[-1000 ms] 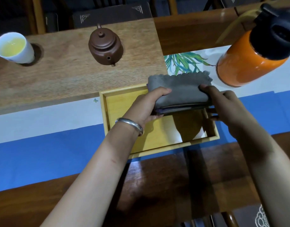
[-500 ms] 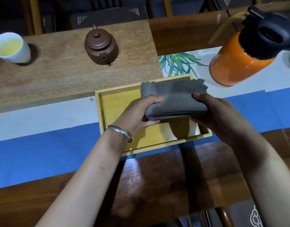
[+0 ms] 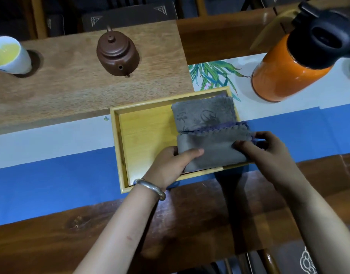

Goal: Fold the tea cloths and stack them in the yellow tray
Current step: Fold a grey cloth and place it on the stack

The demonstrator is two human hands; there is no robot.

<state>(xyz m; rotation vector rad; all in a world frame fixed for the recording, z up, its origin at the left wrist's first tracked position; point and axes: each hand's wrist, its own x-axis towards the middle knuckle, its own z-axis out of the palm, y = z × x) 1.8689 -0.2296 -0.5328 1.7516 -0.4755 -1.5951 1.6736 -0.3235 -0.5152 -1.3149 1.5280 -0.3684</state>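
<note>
A: Entry, head view. Where are the cloths?

B: Folded grey tea cloths (image 3: pixel 211 149) sit in the right half of the yellow tray (image 3: pixel 142 135). A second grey cloth (image 3: pixel 203 113) with a faint pattern lies flat at the far right corner of the tray, just behind the held stack. A purple scalloped edge shows between the two.

A: Left hand?

B: Left hand (image 3: pixel 170 165) has its grip on the near-left corner of the stack: thumb lies on top, the other fingers are hidden under the fabric. A silver bangle (image 3: pixel 150 187) is on that wrist.

A: Right hand?

B: Right hand (image 3: pixel 263 151) pinches the right end of the same stack, fingers curled over the edge by the tray's right wall. Whether the stack rests fully on the tray floor I cannot tell.

A: Tray position?

B: It stands on a blue-and-white runner (image 3: pixel 51 175) across the dark wooden tabletop (image 3: pixel 190 224), left half bare.

A: Surroundings?

B: Beyond the tray, a lighter wooden board (image 3: pixel 71 91) carries a brown clay teapot (image 3: pixel 117 53) and, at far left, a white cup (image 3: pixel 9 55) holding yellow liquid. Far right, an orange flask with a black top (image 3: pixel 292 66) stands on the runner, near the painted green leaves (image 3: pixel 211 76).
</note>
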